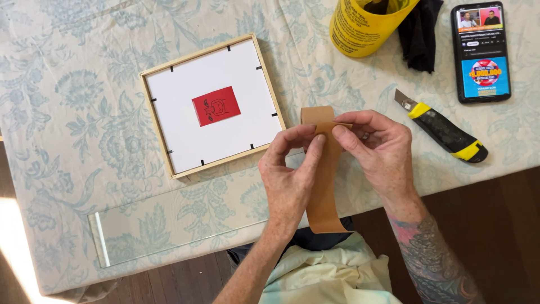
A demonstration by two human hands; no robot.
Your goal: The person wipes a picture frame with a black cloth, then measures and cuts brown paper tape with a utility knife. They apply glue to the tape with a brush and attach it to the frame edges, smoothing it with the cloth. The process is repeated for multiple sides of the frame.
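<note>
a: head view, item one?
b: roll of tan tape (pixel 322 186), seen edge-on. a flat brown band runs from a curled top just right of the frame down past the table edge, toward the person's lap. matte, even colour, no print visible.

a: who has it?
b: both hands. left hand (pixel 289 174) has thumb and forefinger pinched on the band near its top. right hand (pixel 374 149) pinches a small loose flap at the top edge, fingers curled in and grasping the tape. a ring shows on the right hand; the right forearm is tattooed.

a: item two?
b: wooden picture frame (pixel 212 104), square, pale wood, lying back-up on the table left of the hands. white backing board held by small black tabs; a red rectangle (pixel 216 106) with a dark drawing sits at its middle.

a: item three?
b: utility knife (pixel 441 127), yellow and black, blade end pointing up-left, just right of the right hand, not touched.

a: further?
b: phone (pixel 481 52), screen lit, top right. yellow tub (pixel 363 25) at top centre, black cloth (pixel 421 32) beside it. pane of clear glass (pixel 169 228) lying near the table's front edge, left of the hands. all on a tablecloth (pixel 67 95), pale with blue-green floral pattern.
</note>
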